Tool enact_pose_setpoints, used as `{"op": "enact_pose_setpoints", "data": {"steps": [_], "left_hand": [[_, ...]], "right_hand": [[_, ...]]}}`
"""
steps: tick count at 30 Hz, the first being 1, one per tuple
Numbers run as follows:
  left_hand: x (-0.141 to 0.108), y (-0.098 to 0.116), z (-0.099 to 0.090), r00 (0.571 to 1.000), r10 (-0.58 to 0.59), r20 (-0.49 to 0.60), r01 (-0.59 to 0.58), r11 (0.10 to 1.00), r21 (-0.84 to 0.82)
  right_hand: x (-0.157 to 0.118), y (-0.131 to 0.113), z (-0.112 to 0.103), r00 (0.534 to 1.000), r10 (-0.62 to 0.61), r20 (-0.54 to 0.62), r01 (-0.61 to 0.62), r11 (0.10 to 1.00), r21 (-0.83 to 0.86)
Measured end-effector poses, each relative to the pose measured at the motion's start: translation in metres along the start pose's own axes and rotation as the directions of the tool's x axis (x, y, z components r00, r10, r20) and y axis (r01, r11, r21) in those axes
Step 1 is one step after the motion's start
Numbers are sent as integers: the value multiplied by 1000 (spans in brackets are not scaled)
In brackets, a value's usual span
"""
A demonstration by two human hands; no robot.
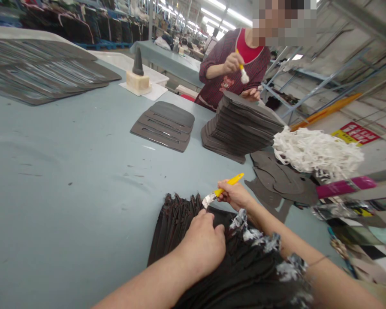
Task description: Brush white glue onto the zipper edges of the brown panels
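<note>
Black sheet pieces [176,223] in a fanned stack lay directly under L hand [202,246], long axis running away from the body toward far side of bench [67,171]. L hand rested palm-down on stack, fingers bent over it; cannot tell if pinching an edge. R hand [233,194] was closed around yellow-handled brush [228,184], its white-coated tip just beside stack's far edge; contact unclear. R hand was thus nearer that edge, L nearer stack's middle. White smears [254,234] marked stack toward R forearm. Loose dark cutouts [279,180] lay just right of R hand, white strip bundle [315,152] beyond them. Ahead: tall dark stack [241,128], flat fanned set [164,126]. Across bench, co-worker's hand [232,63] held a similar brush [243,75].
</note>
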State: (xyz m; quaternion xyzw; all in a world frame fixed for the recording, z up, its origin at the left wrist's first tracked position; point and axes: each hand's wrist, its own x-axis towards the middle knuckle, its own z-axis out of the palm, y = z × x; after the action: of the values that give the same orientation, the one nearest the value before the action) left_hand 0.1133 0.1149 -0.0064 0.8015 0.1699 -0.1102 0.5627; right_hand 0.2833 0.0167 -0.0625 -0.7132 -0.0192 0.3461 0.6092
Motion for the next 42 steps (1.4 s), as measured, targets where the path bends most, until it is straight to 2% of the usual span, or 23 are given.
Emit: {"op": "enact_pose_setpoints", "data": {"steps": [4, 8, 12, 17, 21, 25, 28, 31, 33, 37, 42], "left_hand": [[0, -1, 0, 1000, 14, -17, -14, 999, -37], [0, 0, -1, 999, 27, -32, -30, 995, -94], [1, 0, 0, 996, -69, -51, 64, 993, -102], [3, 0, 2, 988, -93, -120, 75, 986, -149], [4, -4, 4, 975, -192, -109, 165, 962, -218], [3, -10, 8, 994, -108, -21, 94, 932, -349], [0, -12, 10, 999, -32, -38, 14, 919, -394], [-4, -11, 8, 997, 46, -66, -69, 916, -395], [-6, -10, 6, 996, 63, -66, -83, 925, -372], [-9, -10, 4, 998, 60, -15, -62, 934, -352], [-9, -6, 1, 997, 77, 29, -62, 935, -349]], "right_hand": [[8, 3, 2, 998, -43, -46, 43, 999, -1], [6, -7, -4, 988, -119, -93, 123, 992, 31], [-3, -16, -9, 985, -155, -77, 159, 986, 47], [-4, -8, 0, 991, -134, -14, 134, 991, 17], [0, -12, -3, 977, -201, -74, 205, 977, 54], [-2, -25, -18, 974, -191, -119, 205, 972, 115], [-3, -31, -25, 991, -106, -85, 115, 987, 113], [-4, -36, -25, 999, -27, -28, 29, 996, 84], [-9, -42, -22, 1000, -4, 18, 3, 999, 51], [-29, -58, -22, 996, -42, 73, 43, 999, -9], [-53, -78, -31, 992, -115, 49, 116, 993, -22]]}}
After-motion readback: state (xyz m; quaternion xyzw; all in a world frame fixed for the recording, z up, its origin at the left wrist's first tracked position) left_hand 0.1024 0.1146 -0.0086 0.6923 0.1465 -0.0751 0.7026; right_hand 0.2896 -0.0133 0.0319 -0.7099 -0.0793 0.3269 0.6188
